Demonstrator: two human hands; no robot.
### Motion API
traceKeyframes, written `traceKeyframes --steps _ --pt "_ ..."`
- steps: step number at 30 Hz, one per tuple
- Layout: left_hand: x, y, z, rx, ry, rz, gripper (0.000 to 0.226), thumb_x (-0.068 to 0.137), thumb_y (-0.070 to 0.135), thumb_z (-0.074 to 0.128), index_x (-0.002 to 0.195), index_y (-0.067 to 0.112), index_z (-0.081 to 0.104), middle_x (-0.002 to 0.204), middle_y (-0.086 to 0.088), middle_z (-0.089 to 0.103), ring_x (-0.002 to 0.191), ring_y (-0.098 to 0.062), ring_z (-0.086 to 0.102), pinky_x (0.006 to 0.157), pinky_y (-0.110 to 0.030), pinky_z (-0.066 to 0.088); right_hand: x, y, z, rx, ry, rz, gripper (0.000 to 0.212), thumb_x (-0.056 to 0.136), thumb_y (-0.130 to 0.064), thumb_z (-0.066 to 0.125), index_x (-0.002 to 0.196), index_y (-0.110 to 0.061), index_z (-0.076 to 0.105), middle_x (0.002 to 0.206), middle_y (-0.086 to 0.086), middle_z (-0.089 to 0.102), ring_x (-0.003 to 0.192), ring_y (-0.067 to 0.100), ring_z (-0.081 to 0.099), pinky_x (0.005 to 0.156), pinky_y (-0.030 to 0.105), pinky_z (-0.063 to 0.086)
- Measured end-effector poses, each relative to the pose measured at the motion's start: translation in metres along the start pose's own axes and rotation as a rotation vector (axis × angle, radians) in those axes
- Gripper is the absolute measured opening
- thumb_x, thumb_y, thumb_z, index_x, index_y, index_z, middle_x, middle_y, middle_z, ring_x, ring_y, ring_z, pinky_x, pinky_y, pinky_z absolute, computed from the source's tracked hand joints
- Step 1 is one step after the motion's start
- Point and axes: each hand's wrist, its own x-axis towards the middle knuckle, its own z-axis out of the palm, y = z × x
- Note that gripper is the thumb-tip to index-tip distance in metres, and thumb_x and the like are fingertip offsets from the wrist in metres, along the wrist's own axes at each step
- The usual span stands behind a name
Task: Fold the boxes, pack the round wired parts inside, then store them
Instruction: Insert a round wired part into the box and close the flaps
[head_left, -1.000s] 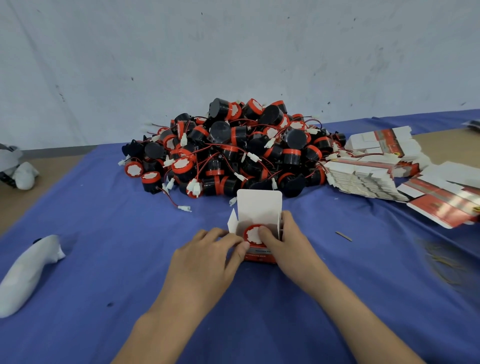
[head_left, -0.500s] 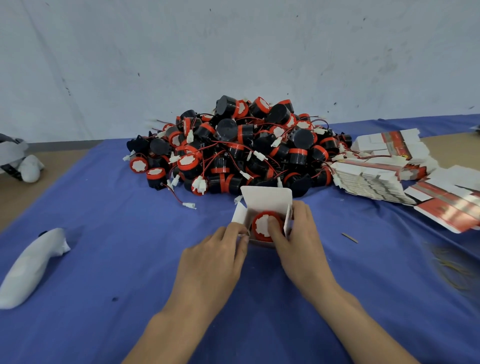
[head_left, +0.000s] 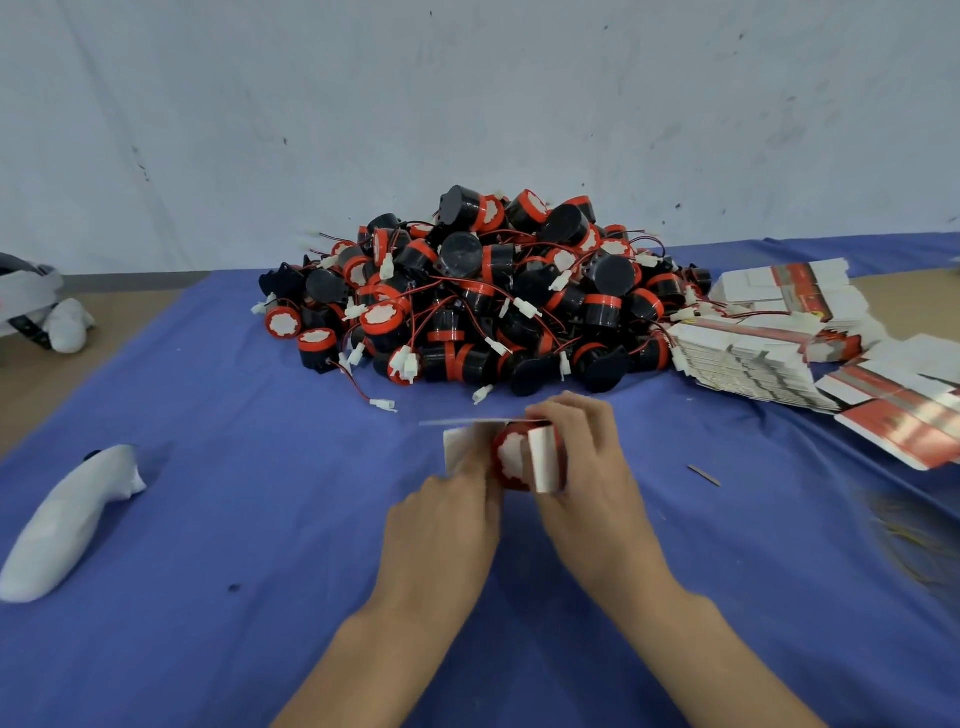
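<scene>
Since one round part (head_left: 511, 457) already sits inside the little box (head_left: 543, 460), I judge this unit half done: flaps need closing, then storing. My left grip (head_left: 447, 514) pinches the box's left flap; my right grip (head_left: 587, 467) curls round its right side, thumb on a white flap. It lies on the blue worktop (head_left: 260, 519), before the big pile of loose parts (head_left: 493, 291), with flat boxes (head_left: 753, 358) stacked rightward. The part shows a red rim, white face.
</scene>
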Motion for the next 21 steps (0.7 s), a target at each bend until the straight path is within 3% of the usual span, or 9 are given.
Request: traceKeyframes --steps 3,6,8,11,14,17,21 --pt "0.004 -0.004 0.002 -0.144 -0.118 -0.077 0.025 0.098 0.019 0.041 0.113 0.035 0.051 0.065 0.008 0.066 0.076 -0.012 0.062 0.069 -0.041 0.056 -0.001 0.000 0.002 -0.163 -0.073 -0.073 0.068 0.080 0.008 0.063 0.127 -0.035 0.041 0.140 -0.010 0.028 0.123 0.020 0.049 0.079 0.025 0.045" --pt "0.009 -0.007 0.004 -0.113 -0.144 -0.092 0.020 0.092 0.014 0.049 0.105 0.028 0.055 0.072 0.006 0.066 0.077 -0.017 0.064 0.072 -0.042 0.056 -0.001 0.000 0.002 -0.167 -0.084 -0.086 0.071 0.079 0.011 0.064 0.129 -0.034 0.043 0.143 -0.007 0.028 0.130 0.020 0.043 0.084 0.020 0.038" --pt "0.012 -0.004 0.006 -0.047 -0.128 -0.083 0.016 0.093 0.014 0.051 0.106 0.023 0.053 0.078 0.007 0.060 0.075 -0.020 0.060 0.065 -0.038 0.052 -0.001 0.000 0.004 -0.148 -0.084 -0.089 0.067 0.079 0.014 0.063 0.131 -0.026 0.050 0.143 0.000 0.036 0.135 0.018 0.037 0.093 0.017 0.033" --pt "0.013 0.003 0.005 0.055 -0.064 -0.033 0.011 0.098 0.026 0.047 0.109 0.026 0.046 0.076 0.010 0.042 0.068 -0.018 0.045 0.052 -0.029 0.029 0.001 0.001 0.002 -0.082 -0.072 -0.043 0.057 0.081 0.013 0.057 0.131 -0.014 0.057 0.137 0.001 0.045 0.135 0.019 0.039 0.101 0.012 0.029" --pt "0.012 0.005 0.000 0.181 0.010 -0.035 0.011 0.100 0.030 0.043 0.102 0.022 0.036 0.070 0.008 0.041 0.063 -0.021 0.047 0.049 -0.031 0.023 0.005 0.000 -0.003 0.045 -0.047 0.109 0.053 0.087 0.007 0.055 0.127 -0.028 0.055 0.127 -0.010 0.044 0.122 0.008 0.048 0.092 0.009 0.036" --pt "0.009 0.004 -0.003 0.263 0.104 0.014 0.014 0.104 0.035 0.039 0.110 0.023 0.037 0.087 0.008 0.048 0.064 -0.017 0.047 0.047 -0.028 0.024 0.008 0.005 -0.006 0.113 0.020 0.251 0.042 0.095 -0.004 0.058 0.122 -0.035 0.050 0.125 -0.009 0.049 0.106 -0.016 0.048 0.081 -0.001 0.037" --pt "0.006 0.005 0.002 0.312 0.143 0.063 0.017 0.102 0.025 0.051 0.115 0.024 0.039 0.101 0.008 0.043 0.081 -0.012 0.053 0.052 -0.026 0.035 0.009 0.013 -0.007 0.155 0.041 0.358 0.029 0.101 -0.018 0.057 0.128 -0.029 0.054 0.123 -0.009 0.055 0.106 -0.010 0.049 0.077 0.003 0.041"
